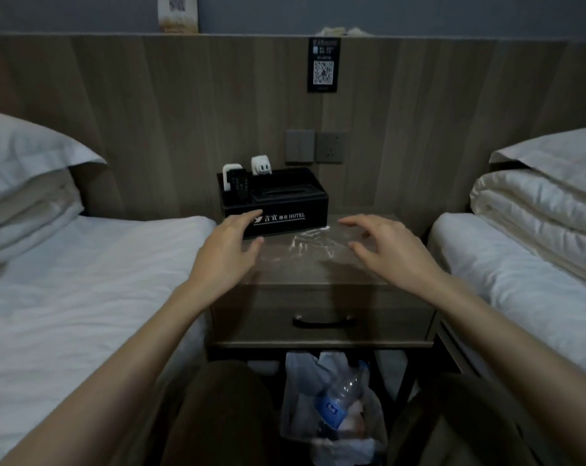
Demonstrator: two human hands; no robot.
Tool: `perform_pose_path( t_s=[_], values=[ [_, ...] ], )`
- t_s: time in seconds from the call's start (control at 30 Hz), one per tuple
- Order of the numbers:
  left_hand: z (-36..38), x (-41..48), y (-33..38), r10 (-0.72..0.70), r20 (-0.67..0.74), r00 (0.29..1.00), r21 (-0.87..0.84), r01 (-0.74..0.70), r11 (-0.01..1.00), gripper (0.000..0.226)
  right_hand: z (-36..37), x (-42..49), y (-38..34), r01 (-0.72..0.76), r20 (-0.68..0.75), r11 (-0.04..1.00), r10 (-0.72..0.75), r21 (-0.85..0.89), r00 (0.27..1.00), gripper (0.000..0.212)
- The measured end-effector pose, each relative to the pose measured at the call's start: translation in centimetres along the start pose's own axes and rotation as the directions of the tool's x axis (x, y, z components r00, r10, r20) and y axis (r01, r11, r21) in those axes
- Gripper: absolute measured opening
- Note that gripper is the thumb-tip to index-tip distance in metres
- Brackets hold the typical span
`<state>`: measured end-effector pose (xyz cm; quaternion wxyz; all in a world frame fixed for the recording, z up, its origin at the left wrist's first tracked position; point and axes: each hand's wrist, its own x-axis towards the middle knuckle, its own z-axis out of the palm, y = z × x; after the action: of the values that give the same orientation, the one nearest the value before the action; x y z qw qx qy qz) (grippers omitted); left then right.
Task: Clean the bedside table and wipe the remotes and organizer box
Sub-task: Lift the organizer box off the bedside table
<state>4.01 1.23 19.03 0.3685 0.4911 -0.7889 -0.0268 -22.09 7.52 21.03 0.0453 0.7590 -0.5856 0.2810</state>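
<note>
One left hand (pixel 229 250), one right hand (pixel 390 247). One organizer box (pixel 278 210), far left on the one surface (pixel 318 269). In it probably three, dim view: one black remote (pixel 239 189), two white remotes (pixel 260 165). Two beds: left bed (pixel 83 280), right bed (pixel 520 284). Two wall plates (pixel 300 146). One drawer (pixel 251 324). One plastic bottle (pixel 342 395), near.

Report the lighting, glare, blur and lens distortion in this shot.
Head view: dim, flat light overall; white streaks on the bedside table top may be glare or residue, cannot tell; a soft shadow falls on it beside the right hand; the QR sign is too blurred to read; wide-angle stretch enlarges both forearms toward the bottom corners.
</note>
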Motion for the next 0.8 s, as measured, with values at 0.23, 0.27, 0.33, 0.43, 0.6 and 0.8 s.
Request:
perform_pose_path(
  t_s=[0.23, 0.27, 0.33, 0.43, 0.6, 0.8],
  values=[
    [0.7, 6.2, -4.4, -0.052, 0.024, 0.998, 0.098, 0.049, 0.994, 0.053, 2.3, 8.6, 0.7, 0.014, 0.036, 0.999, -0.013, -0.039, 0.999, 0.046],
    [1.0, 7.0, -5.2, -0.065, 0.028, 0.997, 0.102, 0.062, 0.993, 0.053, 3.1, 10.0, 0.9, 0.011, 0.044, 0.998, -0.009, -0.057, 0.999, 0.047],
    [1.9, 8.5, -6.8, -0.097, 0.04, 0.994, 0.101, 0.092, 0.991, 0.053, 4.8, 12.7, 1.4, -0.001, 0.063, 0.997, 0.006, -0.081, 0.998, 0.05],
    [3.5, 10.3, -8.8, -0.147, 0.066, 0.987, 0.102, 0.14, 0.985, 0.054, 7.5, 16.5, 2.3, -0.014, 0.122, 0.994, 0.027, -0.107, 0.992, 0.053],
    [6.4, 12.5, -11.4, -0.193, 0.097, 0.976, 0.121, 0.181, 0.976, 0.054, 11.4, 21.3, 3.9, -0.013, 0.224, 0.984, 0.053, -0.175, 0.973, 0.063],
    [8.9, 13.5, -13.1, -0.224, 0.04, 0.974, 0.182, 0.214, 0.96, 0.046, 14.5, 25.1, 5.3, 0.061, 0.318, 0.967, 0.022, -0.248, 0.948, 0.081]
  ],
)
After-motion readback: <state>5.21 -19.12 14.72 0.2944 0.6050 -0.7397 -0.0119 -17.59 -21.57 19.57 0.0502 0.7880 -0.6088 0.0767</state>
